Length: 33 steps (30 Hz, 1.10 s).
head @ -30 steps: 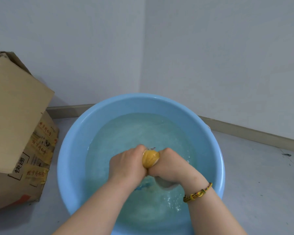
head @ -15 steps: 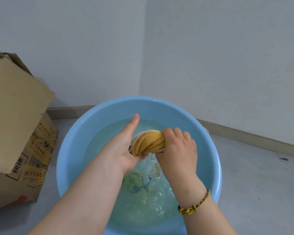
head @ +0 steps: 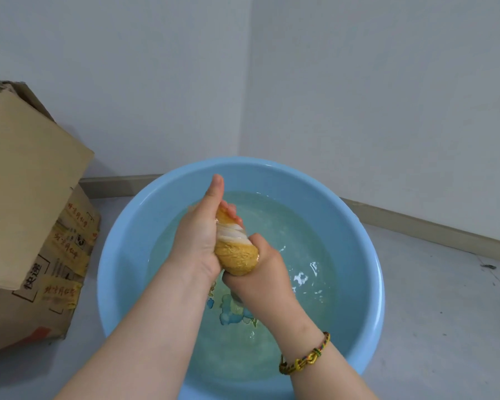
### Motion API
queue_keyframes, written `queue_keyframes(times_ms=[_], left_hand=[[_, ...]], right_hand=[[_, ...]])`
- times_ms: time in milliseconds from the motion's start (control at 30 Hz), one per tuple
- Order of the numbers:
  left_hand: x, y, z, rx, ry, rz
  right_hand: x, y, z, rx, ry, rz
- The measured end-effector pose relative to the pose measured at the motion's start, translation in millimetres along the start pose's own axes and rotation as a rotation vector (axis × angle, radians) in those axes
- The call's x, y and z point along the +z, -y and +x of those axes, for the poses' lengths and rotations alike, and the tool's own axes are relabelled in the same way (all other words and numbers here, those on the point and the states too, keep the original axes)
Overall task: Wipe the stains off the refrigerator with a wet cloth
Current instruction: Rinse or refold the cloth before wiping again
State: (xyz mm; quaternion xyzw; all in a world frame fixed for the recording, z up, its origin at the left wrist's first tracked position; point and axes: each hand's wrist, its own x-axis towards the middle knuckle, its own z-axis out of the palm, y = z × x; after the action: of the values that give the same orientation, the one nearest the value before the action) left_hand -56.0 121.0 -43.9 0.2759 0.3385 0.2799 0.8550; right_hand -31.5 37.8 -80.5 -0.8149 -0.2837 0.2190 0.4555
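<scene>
Wringing looks like the step you are on: the yellow-and-white cloth (head: 236,251) is twisted into a tight roll and held above the water (head: 315,241) in the blue basin (head: 122,255), clear of the surface. Your left hand (head: 198,238) wraps the upper end, with the fingertips (head: 232,212) curled over the far side and the thumb pointing straight up. Your right hand (head: 261,274), the one with the braided bracelet (head: 303,360) at the wrist, grips the thicker lower end, fingers closed around it. The two hands sit just beside each other, almost touching along the roll. The basin stands on a pale floor (head: 445,313) in the corner of a room, with a taped cardboard box (head: 26,197) just to its left. Judging by this, the cloth is wet, so the preparation is nearly finished, though you cannot tell from here how much water it holds. The real work is all ahead of you: no refrigerator is in sight, so you have yet to carry the cloth to it, find the stains and wipe them off.
</scene>
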Motion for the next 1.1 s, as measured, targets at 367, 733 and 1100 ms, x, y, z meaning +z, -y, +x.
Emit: queue_keyframes(times_ms=[367,733,1100], left_hand=[[4.2,8.2,-8.3,0.016,0.206,0.127],[-26.5,-26.0,-4.3,-0.521,0.632,0.526],[5.0,4.7,-9.6,-0.284,0.673,2.165]], right_hand=[[-26.6,0.8,-7.2,0.197,0.458,0.404],[-36.5,-17.0,0.1,-0.506,-0.201,-0.574],[-35.5,-39.2,9.6,-0.491,-0.135,-0.771]])
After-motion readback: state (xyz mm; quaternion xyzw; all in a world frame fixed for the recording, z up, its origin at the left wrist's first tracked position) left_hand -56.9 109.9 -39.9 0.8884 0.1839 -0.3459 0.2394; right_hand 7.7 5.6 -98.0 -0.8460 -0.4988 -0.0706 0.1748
